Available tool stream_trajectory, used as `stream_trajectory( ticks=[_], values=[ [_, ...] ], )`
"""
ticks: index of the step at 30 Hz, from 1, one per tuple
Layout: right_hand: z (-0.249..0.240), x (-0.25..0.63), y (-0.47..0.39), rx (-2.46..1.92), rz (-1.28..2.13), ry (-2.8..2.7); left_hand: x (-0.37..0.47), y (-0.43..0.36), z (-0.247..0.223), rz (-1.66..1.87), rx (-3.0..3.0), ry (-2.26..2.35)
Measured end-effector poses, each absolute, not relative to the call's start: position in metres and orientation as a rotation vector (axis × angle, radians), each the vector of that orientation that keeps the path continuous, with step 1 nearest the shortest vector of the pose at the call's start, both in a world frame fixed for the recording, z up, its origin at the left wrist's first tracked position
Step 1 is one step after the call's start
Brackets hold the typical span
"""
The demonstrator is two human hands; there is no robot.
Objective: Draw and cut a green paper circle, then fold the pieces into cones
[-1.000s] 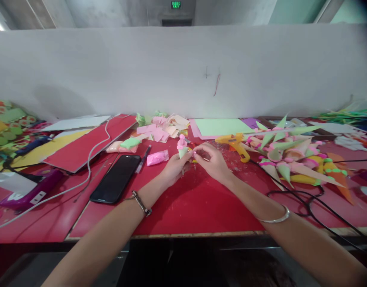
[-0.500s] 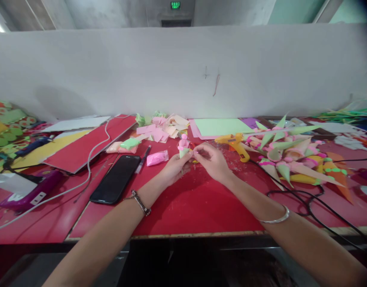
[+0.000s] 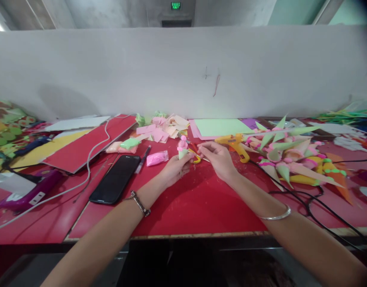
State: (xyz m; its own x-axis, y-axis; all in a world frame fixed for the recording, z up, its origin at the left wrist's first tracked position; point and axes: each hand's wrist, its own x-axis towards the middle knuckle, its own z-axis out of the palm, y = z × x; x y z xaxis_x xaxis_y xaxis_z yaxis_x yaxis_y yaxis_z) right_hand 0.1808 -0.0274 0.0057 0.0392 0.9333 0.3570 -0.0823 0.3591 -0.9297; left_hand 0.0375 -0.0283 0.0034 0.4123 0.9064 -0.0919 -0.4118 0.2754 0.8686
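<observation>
My left hand (image 3: 179,169) is closed around a small pale green paper cone topped with pink clay balls (image 3: 182,145), holding it upright. To its right, my right hand (image 3: 218,159) has thumb and fingers pinched together, a short gap away from the cone. Whatever may be between those fingertips is too small to make out. Behind and between the hands lies a tool with red and yellow handles (image 3: 197,159), perhaps scissors, partly hidden. A bag of pink clay (image 3: 157,158) rests left of my left hand.
A yellow glue gun (image 3: 235,145) and a pile of paper cones (image 3: 291,155) lie on the right, with black cables running forward. Leftward are a phone (image 3: 115,179), a pen (image 3: 143,158), a red board (image 3: 90,143) and a purple power strip (image 3: 34,191). Paper scraps (image 3: 162,127) lie behind.
My right hand has moved off to the right, away from the cone, opening a gap between the hands. The left hand keeps the cone in nearly the same place.
</observation>
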Motion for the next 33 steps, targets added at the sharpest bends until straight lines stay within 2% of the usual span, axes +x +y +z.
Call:
stream_trajectory(
  ticks=[7,13,19,26,33],
  values=[
    [0.0068,0.1808,-0.0276,-0.897,1.019,-1.273,0.0363,-0.0278,0.0026,0.953,0.881,0.651],
    [0.0061,0.1826,-0.0269,-0.93,0.924,-1.309,0.037,-0.0289,0.0038,0.952,0.89,0.67],
    [0.0072,0.181,-0.0266,-0.912,1.042,-1.222,0.0371,-0.0297,0.0041,0.942,0.897,0.664],
    [0.0112,0.1817,-0.0298,-0.989,0.818,-1.3,0.038,-0.0303,0.0038,0.918,0.893,0.663],
    [0.0095,0.1798,-0.0302,-0.928,0.915,-1.316,0.0384,-0.0309,0.0039,0.905,0.88,0.658]
  ],
)
